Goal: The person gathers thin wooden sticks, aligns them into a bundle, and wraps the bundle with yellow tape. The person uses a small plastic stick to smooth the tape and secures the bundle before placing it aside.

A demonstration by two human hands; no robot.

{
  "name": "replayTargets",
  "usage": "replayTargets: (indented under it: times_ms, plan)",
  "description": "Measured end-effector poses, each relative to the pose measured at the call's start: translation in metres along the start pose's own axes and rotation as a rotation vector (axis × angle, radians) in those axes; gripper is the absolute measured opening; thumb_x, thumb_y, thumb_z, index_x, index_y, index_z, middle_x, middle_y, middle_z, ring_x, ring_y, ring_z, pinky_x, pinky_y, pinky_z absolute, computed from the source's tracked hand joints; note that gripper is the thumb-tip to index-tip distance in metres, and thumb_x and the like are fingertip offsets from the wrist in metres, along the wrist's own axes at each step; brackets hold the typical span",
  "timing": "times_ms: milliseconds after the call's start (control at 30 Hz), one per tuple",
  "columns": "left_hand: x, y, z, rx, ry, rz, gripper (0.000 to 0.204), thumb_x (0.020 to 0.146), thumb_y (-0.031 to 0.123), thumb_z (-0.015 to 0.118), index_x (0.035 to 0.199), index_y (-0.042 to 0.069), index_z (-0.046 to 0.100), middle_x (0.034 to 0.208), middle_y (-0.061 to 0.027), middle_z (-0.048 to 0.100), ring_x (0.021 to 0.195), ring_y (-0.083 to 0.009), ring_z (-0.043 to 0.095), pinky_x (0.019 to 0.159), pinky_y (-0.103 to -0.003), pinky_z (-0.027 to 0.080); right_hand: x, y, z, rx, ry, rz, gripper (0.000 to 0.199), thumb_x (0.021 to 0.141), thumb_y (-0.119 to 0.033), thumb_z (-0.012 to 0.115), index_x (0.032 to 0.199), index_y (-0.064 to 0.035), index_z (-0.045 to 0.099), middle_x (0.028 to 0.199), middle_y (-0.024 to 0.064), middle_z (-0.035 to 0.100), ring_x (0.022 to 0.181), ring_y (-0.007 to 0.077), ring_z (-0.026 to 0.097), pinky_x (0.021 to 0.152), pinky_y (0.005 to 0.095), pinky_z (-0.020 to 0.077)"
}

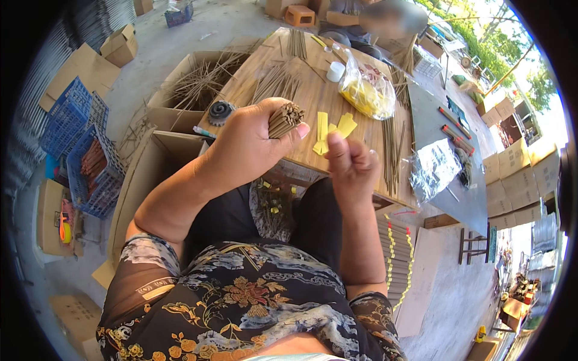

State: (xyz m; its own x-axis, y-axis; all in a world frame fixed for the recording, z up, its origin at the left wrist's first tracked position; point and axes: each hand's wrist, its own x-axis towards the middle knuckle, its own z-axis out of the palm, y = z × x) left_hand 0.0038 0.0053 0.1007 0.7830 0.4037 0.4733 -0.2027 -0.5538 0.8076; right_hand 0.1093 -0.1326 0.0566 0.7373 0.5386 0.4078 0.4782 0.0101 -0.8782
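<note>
One bundle of thin brown sticks (285, 118) clenched in left hand (253, 141), cut ends facing up-right, long axis running down-left into the fist. Right hand (352, 165) w/ fingers curled, holding nothing, just beside. Three-ish yellow strips (334, 129) on wooden table (313, 96) behind; one plastic bag (366, 90) beyond, loose sticks scattered.

I'm looking at a small open-air packing workshop: a wooden worktable (313, 96) ahead of my hands strewn with thin sticks, cardboard boxes (90, 63) and blue crates (75, 114) stacked off left.
</note>
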Motion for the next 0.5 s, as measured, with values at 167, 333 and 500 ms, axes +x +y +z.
replayTargets:
  times_ms: [167,333,500]
  plan:
    - [-0.013,0.002,0.004,0.184,-0.215,-0.091,0.02,0.082,0.014,0.062,0.093,-0.001,0.055,0.069,0.0003,0.055,0.066,-0.0035,0.047,0.059,-0.021,0.043,-0.007,-0.018,0.005,0.08,-0.036,-0.278,0.033,0.082,-0.024,0.061,0.102,-0.0026,0.047,0.065,0.0029,0.053,0.049,0.0108,0.048,0.047,0.0244,0.0413]
    - [-0.027,-0.009,0.017,0.19,-0.368,0.075,0.014,0.077,0.002,0.057,0.091,-0.001,0.054,0.074,-0.0103,0.06,0.07,-0.0111,0.055,0.063,-0.026,0.045,-0.021,-0.021,0.014,-0.198,-0.086,-0.352,0.026,0.082,-0.029,0.059,0.089,-0.0043,0.051,0.061,0.0067,0.055,0.051,0.0208,0.056,0.047,0.0297,0.0437]
    - [-0.04,-0.011,0.025,0.127,-0.49,-0.177,0.01,0.078,0.002,0.057,0.087,-0.002,0.053,0.075,-0.0105,0.06,0.072,-0.0103,0.055,0.066,-0.026,0.045,-0.031,-0.004,0.019,-0.317,-0.038,-0.378,0.021,0.083,-0.024,0.057,0.076,-0.0053,0.051,0.059,0.0105,0.055,0.052,0.0273,0.057,0.045,0.0323,0.0428]
